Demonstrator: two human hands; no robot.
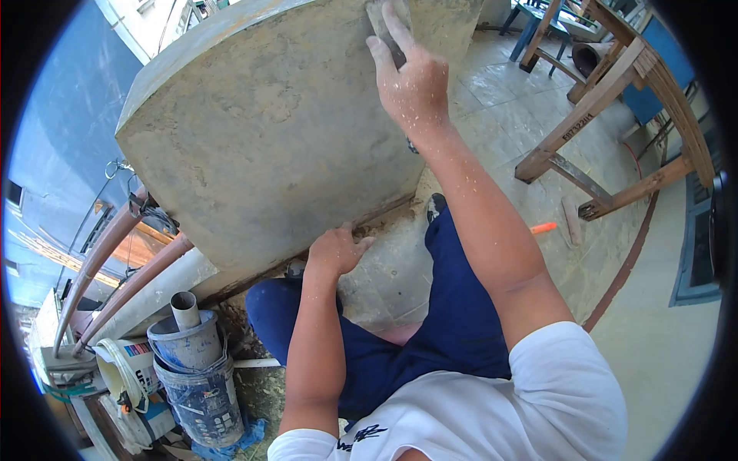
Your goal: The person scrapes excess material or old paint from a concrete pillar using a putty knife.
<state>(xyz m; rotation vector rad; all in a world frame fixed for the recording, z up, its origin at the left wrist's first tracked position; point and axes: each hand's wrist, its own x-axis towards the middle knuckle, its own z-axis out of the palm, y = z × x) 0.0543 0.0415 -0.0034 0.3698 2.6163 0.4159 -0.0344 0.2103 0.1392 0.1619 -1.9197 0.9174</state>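
Note:
A curved concrete wall (254, 115) with a patchy, rough plastered face stands before me. High on it, my right hand (419, 81) grips a flat grey block (377, 23) against the surface, with the index finger stretched along it. Pale specks of plaster cover that hand and forearm. Lower down, my left hand (334, 251) hangs near the foot of the wall, above my bent knee. Its thumb points away from the other fingers, which are partly turned from view, and nothing shows in it.
Stacked plaster-stained buckets (196, 399) stand at lower left, with a pipe piece (184, 310) in the upper one and a white pail (127, 373) beside them. Brown pipes (104, 265) lean behind. A wooden trestle (580, 127), an orange-handled tool (543, 228) and a wood strip (572, 220) are at right.

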